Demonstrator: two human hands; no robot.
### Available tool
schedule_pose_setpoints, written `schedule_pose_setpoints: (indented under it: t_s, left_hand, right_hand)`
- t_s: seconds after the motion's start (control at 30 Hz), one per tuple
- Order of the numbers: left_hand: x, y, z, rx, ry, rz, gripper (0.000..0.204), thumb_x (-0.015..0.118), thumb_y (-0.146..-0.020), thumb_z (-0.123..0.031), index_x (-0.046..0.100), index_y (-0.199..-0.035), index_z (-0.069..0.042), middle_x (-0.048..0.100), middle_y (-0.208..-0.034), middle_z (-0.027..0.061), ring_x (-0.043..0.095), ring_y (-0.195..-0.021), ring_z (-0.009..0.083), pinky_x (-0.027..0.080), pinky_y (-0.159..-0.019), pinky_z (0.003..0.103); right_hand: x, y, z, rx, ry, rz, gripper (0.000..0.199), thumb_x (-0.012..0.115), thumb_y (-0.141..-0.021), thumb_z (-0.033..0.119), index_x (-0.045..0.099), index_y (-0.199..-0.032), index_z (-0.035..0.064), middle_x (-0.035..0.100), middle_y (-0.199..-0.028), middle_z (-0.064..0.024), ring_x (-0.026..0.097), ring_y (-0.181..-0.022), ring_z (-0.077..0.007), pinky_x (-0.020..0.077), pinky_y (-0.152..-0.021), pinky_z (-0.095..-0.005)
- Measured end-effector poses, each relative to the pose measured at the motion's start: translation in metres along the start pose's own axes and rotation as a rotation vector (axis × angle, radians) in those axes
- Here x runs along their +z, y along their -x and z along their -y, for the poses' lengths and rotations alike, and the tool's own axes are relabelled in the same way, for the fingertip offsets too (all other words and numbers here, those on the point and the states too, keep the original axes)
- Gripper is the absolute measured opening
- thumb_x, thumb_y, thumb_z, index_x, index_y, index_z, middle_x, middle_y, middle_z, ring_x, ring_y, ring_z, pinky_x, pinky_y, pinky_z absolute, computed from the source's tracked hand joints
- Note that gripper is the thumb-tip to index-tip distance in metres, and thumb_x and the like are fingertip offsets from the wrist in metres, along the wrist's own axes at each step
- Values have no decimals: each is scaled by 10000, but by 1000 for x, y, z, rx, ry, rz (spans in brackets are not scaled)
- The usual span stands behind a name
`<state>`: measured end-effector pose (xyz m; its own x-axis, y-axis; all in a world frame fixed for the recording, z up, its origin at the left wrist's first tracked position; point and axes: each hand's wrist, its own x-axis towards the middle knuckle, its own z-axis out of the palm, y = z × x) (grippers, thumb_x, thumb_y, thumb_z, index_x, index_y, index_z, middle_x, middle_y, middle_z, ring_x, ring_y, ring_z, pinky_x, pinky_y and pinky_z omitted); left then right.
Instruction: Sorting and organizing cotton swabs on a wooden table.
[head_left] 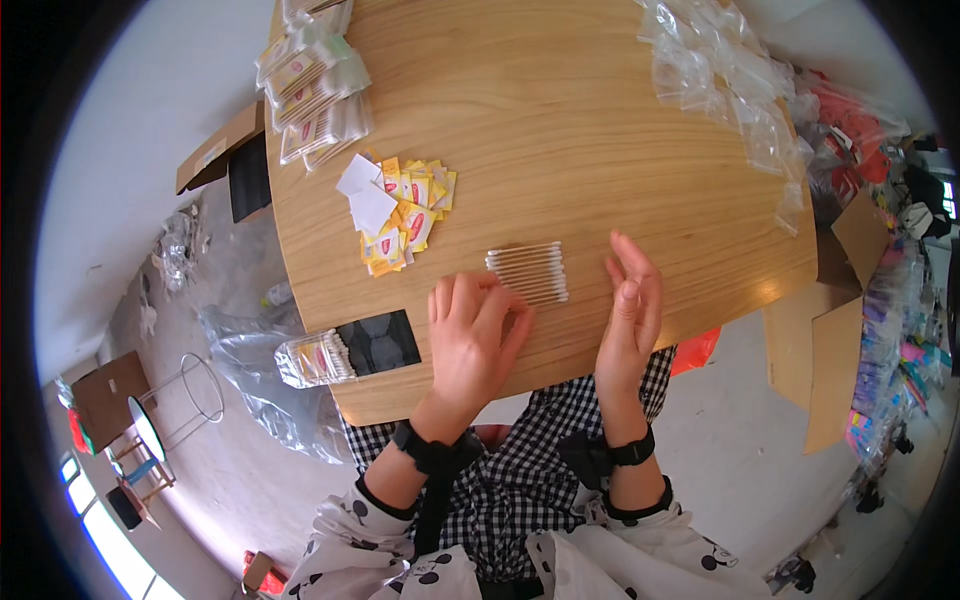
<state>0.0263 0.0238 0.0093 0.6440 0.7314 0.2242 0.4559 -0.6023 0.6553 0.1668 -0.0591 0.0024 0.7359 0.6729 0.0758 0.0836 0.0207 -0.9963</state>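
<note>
L hand (468, 335) flat on counter (620, 130), R hand (632, 305) edge-on; both grips open, empty. Cotton swabs (528, 272) lie between, unbagged. Filled packs (315, 85) stacked far left; empty bags (725, 85) remain.

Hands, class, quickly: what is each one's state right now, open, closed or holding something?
Left hand: open, palm down on the wooden table, holding nothing.
Right hand: open, on edge beside the cotton swabs, holding nothing.

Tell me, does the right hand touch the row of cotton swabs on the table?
Apart. In the head view, bare wood shows between the right hand and the cotton swabs.
</note>
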Motion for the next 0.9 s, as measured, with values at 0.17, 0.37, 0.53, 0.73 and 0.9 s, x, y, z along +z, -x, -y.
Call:
schedule_pose_setpoints:
  t_s: [0.17, 0.37, 0.53, 0.73, 0.9]
  left_hand:
    - [11, -13, -5, -193, 488, -174, 456, 575, -932, -327, 477, -1273, -41, 461, -1349, 153, 408, -1267, 299, 299, -1060, 418]
    - [19, -21, -14, -343, 1052, -289, 759, 339, -1017, -563, 228, -1517, -2, 257, -1577, 203, 202, -1485, 289, 98, -1216, 418]
    - [17, -15, -21, -371, 1065, -248, 831, 369, -985, -621, 217, -1524, -7, 243, -1575, 228, 194, -1487, 295, 92, -1218, 418]
    - [17, -2, -31, -380, 1026, -291, 860, 365, -977, -638, 204, -1528, 3, 250, -1571, 231, 189, -1487, 305, 101, -1218, 421]
    - [8, 3, -19, -267, 624, -156, 884, 407, -962, -623, 204, -1522, 30, 238, -1576, 238, 178, -1488, 340, 112, -1211, 450]
  right_hand:
    - [20, -6, -2, -25, -107, 44, 599, 334, -1058, 458, 391, -1426, -11, 405, -1484, -178, 346, -1409, -277, 253, -1183, -449]
    - [34, -16, -6, -8, -126, 172, 727, 300, -1023, 568, 330, -1457, -14, 361, -1510, -183, 314, -1429, -284, 221, -1199, -435]
    - [33, -2, -8, 39, -211, 221, 774, 328, -1006, 591, 308, -1467, -30, 338, -1515, -195, 309, -1431, -272, 226, -1196, -424]
    - [28, 10, -3, 77, -315, 137, 853, 339, -965, 661, 274, -1478, -17, 300, -1549, -188, 261, -1460, -283, 188, -1208, -426]
    - [20, 7, -8, 70, -319, 100, 813, 324, -977, 650, 314, -1470, 4, 325, -1540, -188, 272, -1457, -289, 185, -1208, -435]
